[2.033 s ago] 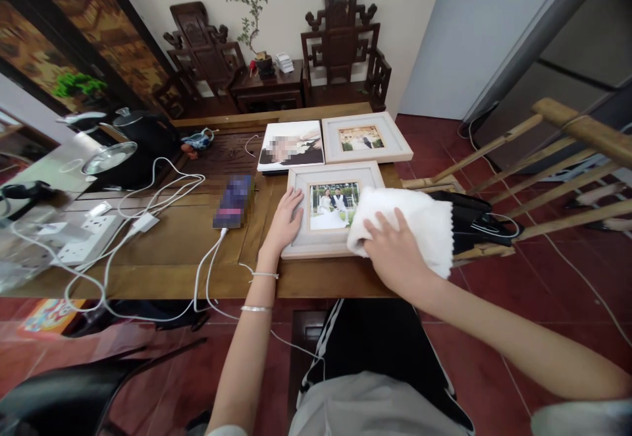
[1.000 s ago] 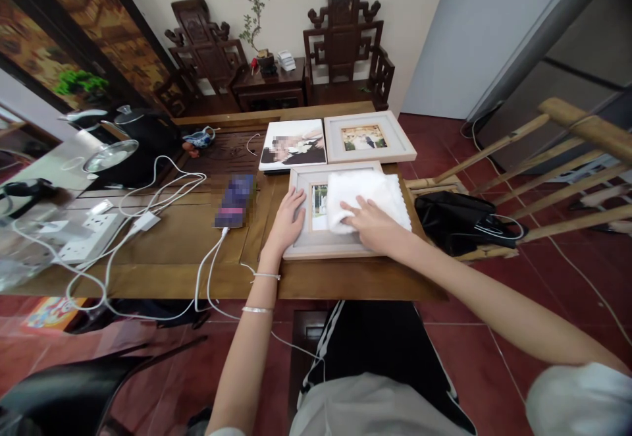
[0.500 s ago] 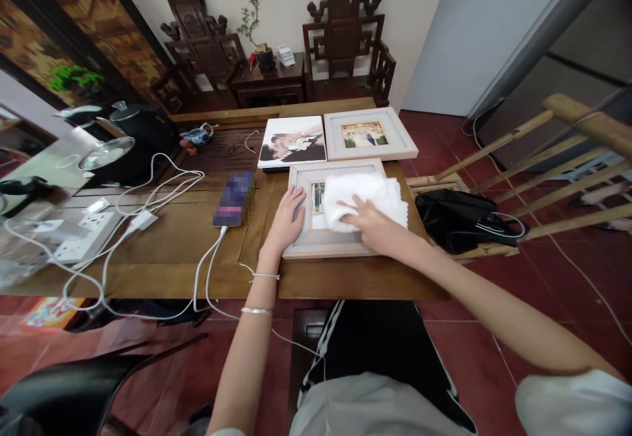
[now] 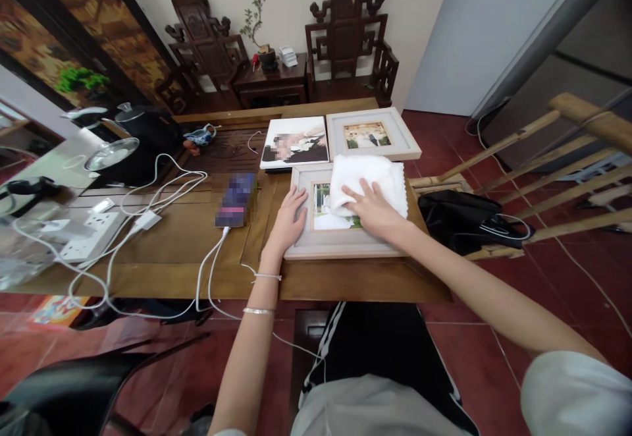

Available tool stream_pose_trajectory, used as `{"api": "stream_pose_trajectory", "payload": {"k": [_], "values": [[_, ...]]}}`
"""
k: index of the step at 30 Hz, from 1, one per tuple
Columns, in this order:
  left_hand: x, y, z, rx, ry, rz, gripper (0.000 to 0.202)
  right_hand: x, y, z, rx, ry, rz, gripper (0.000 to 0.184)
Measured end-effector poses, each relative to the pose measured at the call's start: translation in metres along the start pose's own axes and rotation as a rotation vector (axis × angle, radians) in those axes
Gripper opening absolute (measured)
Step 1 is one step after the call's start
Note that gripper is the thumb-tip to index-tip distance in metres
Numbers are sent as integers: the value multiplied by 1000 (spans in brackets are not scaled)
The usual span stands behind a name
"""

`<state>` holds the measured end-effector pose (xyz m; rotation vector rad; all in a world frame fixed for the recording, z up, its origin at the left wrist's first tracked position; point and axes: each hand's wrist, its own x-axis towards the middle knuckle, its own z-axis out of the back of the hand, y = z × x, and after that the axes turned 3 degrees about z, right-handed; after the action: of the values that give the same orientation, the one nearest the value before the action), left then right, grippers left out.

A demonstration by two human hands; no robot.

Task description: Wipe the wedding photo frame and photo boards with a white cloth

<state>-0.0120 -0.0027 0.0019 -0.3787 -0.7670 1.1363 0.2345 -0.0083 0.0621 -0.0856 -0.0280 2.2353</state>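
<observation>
Near wooden photo frame (image 4: 340,252) flat on the surface (image 4: 345,282). Left hand (image 4: 290,217): fingers relaxed, laid on frame's left border, no grip. Right hand (image 4: 376,212) spread over white cloth (image 4: 392,176); can't tell if fingers pinch it. Cloth has shifted toward frame's far edge, baring photo's (image 4: 323,215) lower strip; contact there ended.

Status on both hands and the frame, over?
Left hand on left side of near frame. Right hand on white cloth, atop frame. Cloth hides part of photo.
</observation>
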Motion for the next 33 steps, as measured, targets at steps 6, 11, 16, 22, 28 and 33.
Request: {"api": "stream_pose_trajectory", "payload": {"k": [6, 11, 16, 22, 28, 33], "values": [[0, -1, -1, 24, -20, -6, 41, -69, 34, 36, 182, 177, 138, 71], [0, -1, -1, 48, -8, -11, 42, -84, 37, 42, 296, 185, 288, 75], [-1, -3, 0, 42, -2, -6, 41, -47, 20, 8, 252, 22, 198, 78], [-2, -4, 1, 22, 2, 3, 41, 9, -26, -12, 192, -168, 124, 75], [-1, -2, 0, 13, -7, -3, 40, 37, -36, -11, 61, -185, 80, 69], [-1, -1, -1, 7, -14, -8, 40, 9, -7, -5, 11, -46, 78, 63]]}}
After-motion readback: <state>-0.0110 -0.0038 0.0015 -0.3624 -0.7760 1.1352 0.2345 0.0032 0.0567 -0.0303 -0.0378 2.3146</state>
